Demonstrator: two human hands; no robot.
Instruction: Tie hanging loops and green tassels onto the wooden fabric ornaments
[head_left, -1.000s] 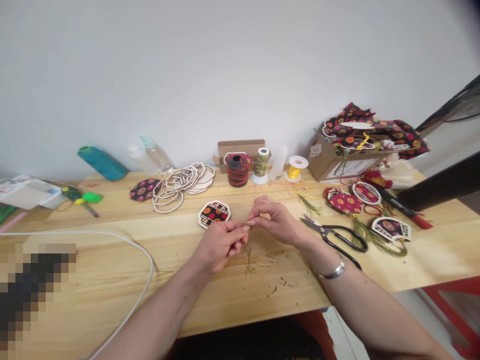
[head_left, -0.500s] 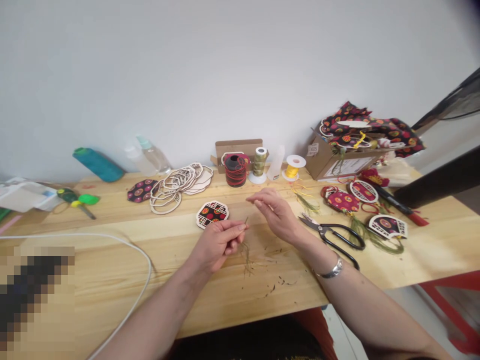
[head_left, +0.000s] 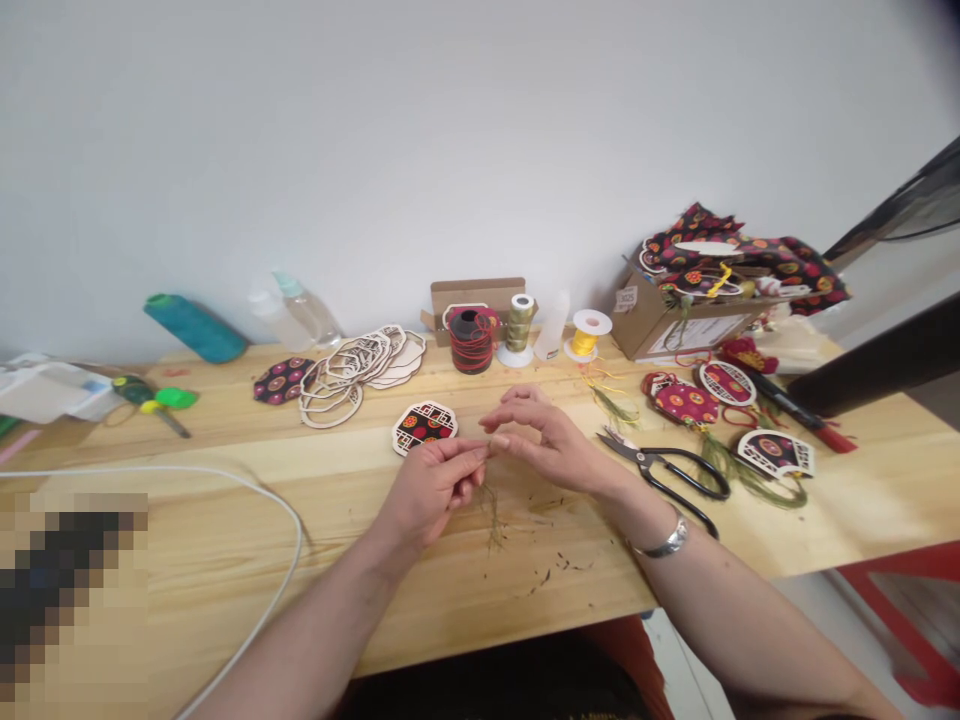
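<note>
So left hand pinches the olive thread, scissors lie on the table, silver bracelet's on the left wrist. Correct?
One slip: the head view shows the silver bracelet on the right wrist. The rest stands: left hand pinches the olive thread, scissors lie on the table.

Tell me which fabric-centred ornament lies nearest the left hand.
The pale-framed, dark-centred ornament just beyond the left hand; all others lie farther away, such as the fan-shaped one right of the scissors.
</note>
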